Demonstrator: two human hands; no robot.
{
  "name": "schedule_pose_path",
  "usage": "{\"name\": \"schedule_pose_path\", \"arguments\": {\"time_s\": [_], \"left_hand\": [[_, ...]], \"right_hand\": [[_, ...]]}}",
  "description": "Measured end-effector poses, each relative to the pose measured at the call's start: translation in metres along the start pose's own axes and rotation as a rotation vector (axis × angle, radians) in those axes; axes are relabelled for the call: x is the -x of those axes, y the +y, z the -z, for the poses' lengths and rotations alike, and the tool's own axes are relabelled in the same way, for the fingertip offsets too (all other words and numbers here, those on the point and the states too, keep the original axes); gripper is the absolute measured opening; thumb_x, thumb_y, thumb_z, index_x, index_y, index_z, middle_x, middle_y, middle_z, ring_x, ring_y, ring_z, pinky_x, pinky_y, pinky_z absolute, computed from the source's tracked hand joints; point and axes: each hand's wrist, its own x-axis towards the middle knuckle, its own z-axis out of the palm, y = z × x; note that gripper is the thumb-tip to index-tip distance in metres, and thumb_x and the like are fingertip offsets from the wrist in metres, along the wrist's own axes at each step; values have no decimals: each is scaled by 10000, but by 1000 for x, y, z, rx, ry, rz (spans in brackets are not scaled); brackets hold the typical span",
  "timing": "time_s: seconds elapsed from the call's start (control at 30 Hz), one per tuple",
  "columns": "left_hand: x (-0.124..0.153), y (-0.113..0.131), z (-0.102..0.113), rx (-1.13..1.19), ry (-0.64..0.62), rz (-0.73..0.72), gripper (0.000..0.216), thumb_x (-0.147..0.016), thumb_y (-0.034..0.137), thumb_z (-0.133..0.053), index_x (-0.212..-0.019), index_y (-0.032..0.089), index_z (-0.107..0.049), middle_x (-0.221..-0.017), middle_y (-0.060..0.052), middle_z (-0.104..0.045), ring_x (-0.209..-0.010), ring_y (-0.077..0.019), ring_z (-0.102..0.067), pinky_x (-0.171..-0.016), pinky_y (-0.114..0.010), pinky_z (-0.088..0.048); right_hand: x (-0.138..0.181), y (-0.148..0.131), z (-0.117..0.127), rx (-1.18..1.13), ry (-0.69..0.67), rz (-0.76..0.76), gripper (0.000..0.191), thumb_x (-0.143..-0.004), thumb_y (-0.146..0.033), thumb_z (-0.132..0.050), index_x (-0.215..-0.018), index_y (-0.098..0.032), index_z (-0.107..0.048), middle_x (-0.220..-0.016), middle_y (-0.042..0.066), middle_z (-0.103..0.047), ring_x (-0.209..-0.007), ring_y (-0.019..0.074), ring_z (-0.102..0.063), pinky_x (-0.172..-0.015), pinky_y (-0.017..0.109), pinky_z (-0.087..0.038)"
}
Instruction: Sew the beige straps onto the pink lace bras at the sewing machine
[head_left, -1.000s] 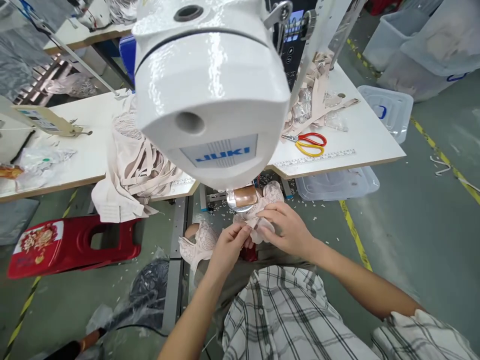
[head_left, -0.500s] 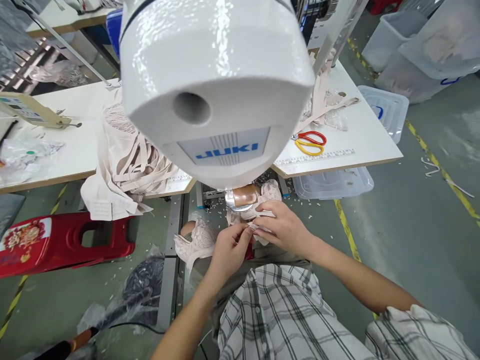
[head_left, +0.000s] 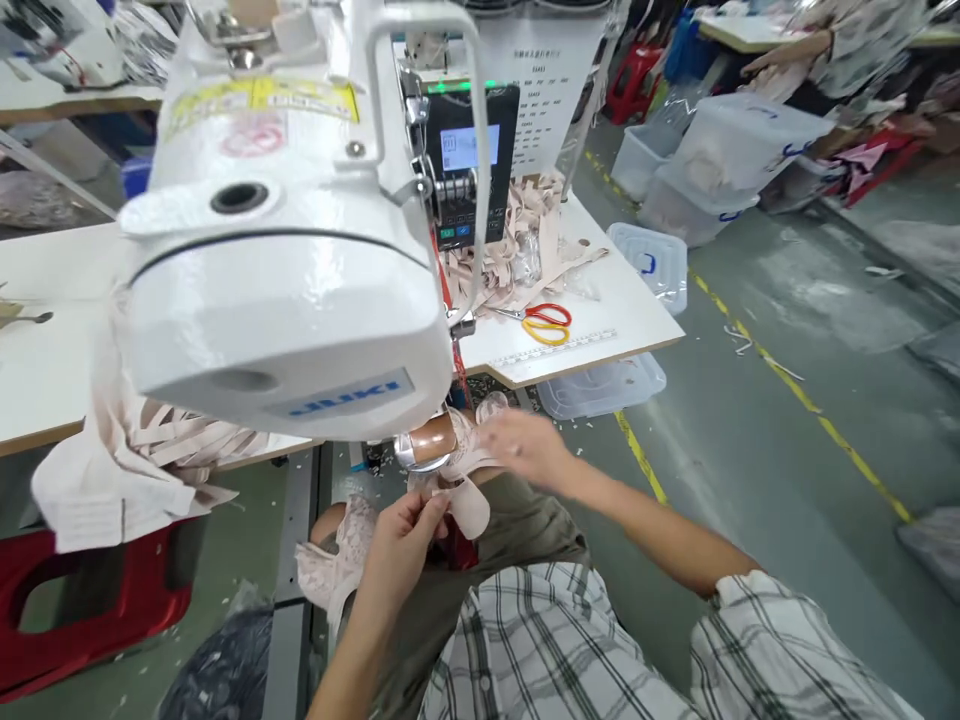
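Note:
A pale pink lace bra hangs at the front of the white JUKI sewing machine (head_left: 292,330), one cup (head_left: 349,560) to the left of my lap and more lace (head_left: 466,440) beside the machine's rounded metal arm end (head_left: 424,445). My left hand (head_left: 401,550) is closed, thumb and forefinger pinching the bra's fabric edge below that arm. A smooth beige flap of the bra (head_left: 470,508) hangs just right of those fingertips. Blurred by motion, my right hand (head_left: 529,450) is over the bra's right side; whether it grips anything cannot be made out.
Red-and-yellow-handled scissors (head_left: 547,323) lie on the right tabletop (head_left: 630,310), near a pile of beige straps (head_left: 536,225). More beige pieces (head_left: 97,490) hang off the left table. A control panel (head_left: 472,165) stands behind the machine. Clear bins (head_left: 705,190) and a red stool (head_left: 82,610) are on the floor.
The view has swung right, bringing the control panel into sight. My right hand has come away from my left and moved up and right. My left hand still pinches the bra.

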Motion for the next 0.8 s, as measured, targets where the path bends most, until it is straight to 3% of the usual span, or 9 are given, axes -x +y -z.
{"name": "schedule_pose_path", "arguments": {"time_s": [0.03,0.1,0.2,0.3,0.4,0.5,0.57,0.7,0.8], "left_hand": [[-1,0,2,29,4,11,540,-758,688,-637,-602,180,-544,-526,35,-483,-501,-100,-405,-495,-230,-345],[1,3,3,92,15,28,554,-726,704,-663,-606,175,-544,-522,47,-453,-492,-86,-367,-474,-219,-308],[6,12,2,229,-13,49,555,-694,689,-707,-599,166,-546,-538,44,-465,-485,-70,-352,-449,-205,-255],[10,20,3,380,-38,71,526,-675,655,-744,-652,148,-606,-590,13,-540,-497,-69,-400,-439,-199,-241],[14,24,9,497,-10,87,483,-659,604,-776,-688,143,-635,-653,-16,-595,-527,-81,-459,-446,-204,-284],[17,26,14,584,19,100,432,-659,553,-794,-691,149,-642,-664,-18,-609,-547,-86,-487,-494,-215,-369],[17,26,14,601,28,98,423,-663,545,-797,-671,151,-643,-658,-15,-612,-560,-88,-499,-528,-221,-407],[13,25,9,603,43,107,472,-617,584,-819,-649,152,-631,-629,2,-604,-551,-76,-494,-513,-200,-393],[12,24,5,587,63,116,485,-592,593,-824,-670,156,-629,-647,0,-622,-558,-78,-503,-523,-202,-398]], "right_hand": [[-13,22,13,77,18,-113,322,-988,-233,-429,-1125,-152,-708,-1058,121,-736,-964,225,-681,-818,340,-556],[-44,64,40,438,-171,-483,384,-956,-118,-386,-1224,-171,-655,-1156,124,-705,-1067,233,-648,-914,365,-517],[-85,101,68,493,-300,-523,327,-894,-120,-493,-1166,-76,-670,-1086,225,-702,-987,320,-663,-827,406,-510],[-94,105,76,513,-403,-500,271,-880,-166,-534,-1092,-71,-673,-972,228,-703,-857,331,-671,-690,376,-483],[-64,88,74,479,-436,-495,255,-907,-282,-557,-1082,-116,-639,-980,199,-698,-822,290,-672,-616,330,-454],[-10,53,73,225,-302,-562,295,-919,-378,-544,-1136,-190,-617,-924,155,-712,-693,236,-665,-522,317,-462],[24,19,73,47,-350,-480,341,-924,-410,-516,-1208,-242,-602,-895,124,-710,-580,204,-620,-444,313,-463],[56,-45,65,-59,-442,-205,344,-883,-340,-584,-1215,-246,-588,-1088,101,-687,-735,203,-671,-598,343,-595],[53,-66,54,-20,-404,-120,286,-927,-312,-544,-1195,-224,-586,-1105,110,-689,-856,218,-695,-701,357,-616]]}}
